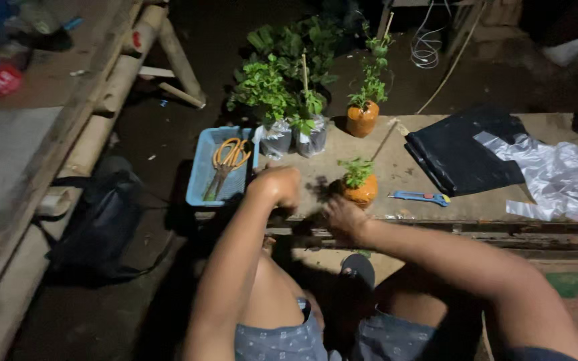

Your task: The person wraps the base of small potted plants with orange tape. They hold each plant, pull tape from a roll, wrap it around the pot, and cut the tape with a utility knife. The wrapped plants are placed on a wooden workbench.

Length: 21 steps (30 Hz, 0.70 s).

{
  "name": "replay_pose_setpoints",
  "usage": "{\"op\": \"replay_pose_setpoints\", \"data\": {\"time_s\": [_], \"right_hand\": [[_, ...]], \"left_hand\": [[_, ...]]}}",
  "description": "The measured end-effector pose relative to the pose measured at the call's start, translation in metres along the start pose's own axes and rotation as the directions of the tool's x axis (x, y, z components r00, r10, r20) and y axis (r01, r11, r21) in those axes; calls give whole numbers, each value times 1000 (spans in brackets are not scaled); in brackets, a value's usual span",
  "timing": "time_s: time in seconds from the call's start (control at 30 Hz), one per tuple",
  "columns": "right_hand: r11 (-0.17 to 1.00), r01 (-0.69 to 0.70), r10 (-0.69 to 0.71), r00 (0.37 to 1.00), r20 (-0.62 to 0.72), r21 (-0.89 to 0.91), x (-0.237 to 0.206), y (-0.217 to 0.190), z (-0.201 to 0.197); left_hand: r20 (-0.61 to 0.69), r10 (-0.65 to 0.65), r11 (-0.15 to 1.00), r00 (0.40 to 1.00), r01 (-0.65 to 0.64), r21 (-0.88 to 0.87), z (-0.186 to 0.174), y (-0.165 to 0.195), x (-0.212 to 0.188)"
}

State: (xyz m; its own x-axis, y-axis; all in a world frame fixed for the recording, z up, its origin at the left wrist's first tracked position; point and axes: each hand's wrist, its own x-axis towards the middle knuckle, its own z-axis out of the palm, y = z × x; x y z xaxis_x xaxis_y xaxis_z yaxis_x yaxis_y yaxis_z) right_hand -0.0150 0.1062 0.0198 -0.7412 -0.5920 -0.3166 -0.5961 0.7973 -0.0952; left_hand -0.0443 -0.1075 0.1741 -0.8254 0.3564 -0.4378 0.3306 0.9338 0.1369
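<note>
The right hand (344,215) has its grip at the base of a small orange pot (361,192); whether it clasps is unclear. The left hand (279,183) is fisted just left of it. Beyond that fist, a blue tray (202,175) holds scissors (227,160).

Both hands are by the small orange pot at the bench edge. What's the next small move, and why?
Probably steady the small orange pot with the right hand, which already sits against its near side at the bench edge. The left hand hovers fisted beside it, and whether it holds anything is unclear.

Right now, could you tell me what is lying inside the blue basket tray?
Inside the blue basket tray lies a pair of orange-handled shears, blades pointing toward the near edge. Whatever sits beneath them is covered.
</note>
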Motion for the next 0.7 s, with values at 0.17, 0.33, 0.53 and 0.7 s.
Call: {"op": "replay_pose_setpoints", "data": {"time_s": [0.17, 0.33, 0.53, 0.7], "right_hand": [[963, -247, 211, 942, 263, 111, -58, 53, -16], [861, -506, 499, 814, 297, -57, -73, 102, -57], [880, -345, 399, 910, -112, 326, -54, 101, -43], [682, 25, 254, 929, -269, 731, -19, 95, -19]], "left_hand": [[191, 49, 998, 980, -41, -44, 48, -15, 44], [376, 143, 986, 916, -97, -138, 48, -1, 37], [346, 39, 997, 937, -12, -81, 37, 16, 34], [381, 102, 991, 919, -58, -124, 49, 10, 41]]}}
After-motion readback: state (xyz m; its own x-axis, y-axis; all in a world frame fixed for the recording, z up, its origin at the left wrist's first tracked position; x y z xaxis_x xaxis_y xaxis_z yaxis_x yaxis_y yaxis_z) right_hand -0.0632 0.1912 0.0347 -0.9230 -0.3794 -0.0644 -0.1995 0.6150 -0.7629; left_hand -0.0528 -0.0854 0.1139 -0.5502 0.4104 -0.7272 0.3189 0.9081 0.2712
